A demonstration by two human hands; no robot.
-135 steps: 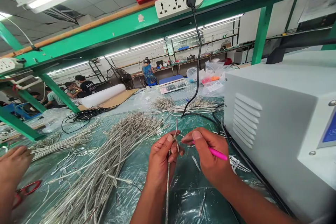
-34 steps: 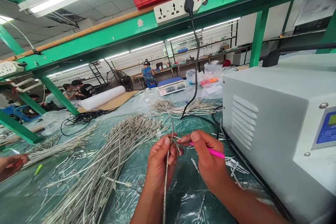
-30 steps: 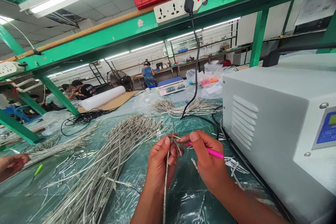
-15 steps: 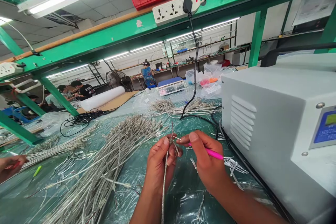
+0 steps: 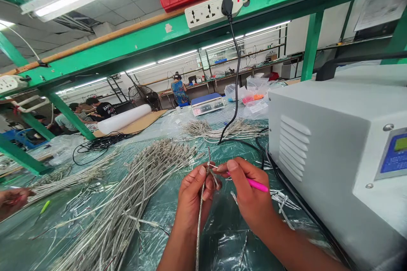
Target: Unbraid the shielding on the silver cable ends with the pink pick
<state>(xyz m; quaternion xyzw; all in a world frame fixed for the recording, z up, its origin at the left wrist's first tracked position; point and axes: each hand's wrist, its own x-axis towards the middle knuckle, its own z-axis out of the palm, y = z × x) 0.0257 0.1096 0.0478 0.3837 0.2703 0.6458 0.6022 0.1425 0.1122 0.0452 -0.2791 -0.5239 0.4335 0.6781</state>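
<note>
Braided metal-sheathed cable (image 5: 199, 224) is hanging from a narrow pinch of the left hand (image 5: 193, 203), its frayed end sticking up above the thumb, over a green plastic sheet (image 5: 222, 245). The right hand (image 5: 251, 194) is gripping a pink-handled pick (image 5: 259, 185) tightly, close against that end — a slip is risking a jab to the left hand or snagged strands. Fingers (image 5: 208, 184) are crowding the spot, hiding what the pick's tip is touching.

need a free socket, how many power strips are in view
2. One strip sits on the green beam, the other strip at far left; more could be out of view.
</note>
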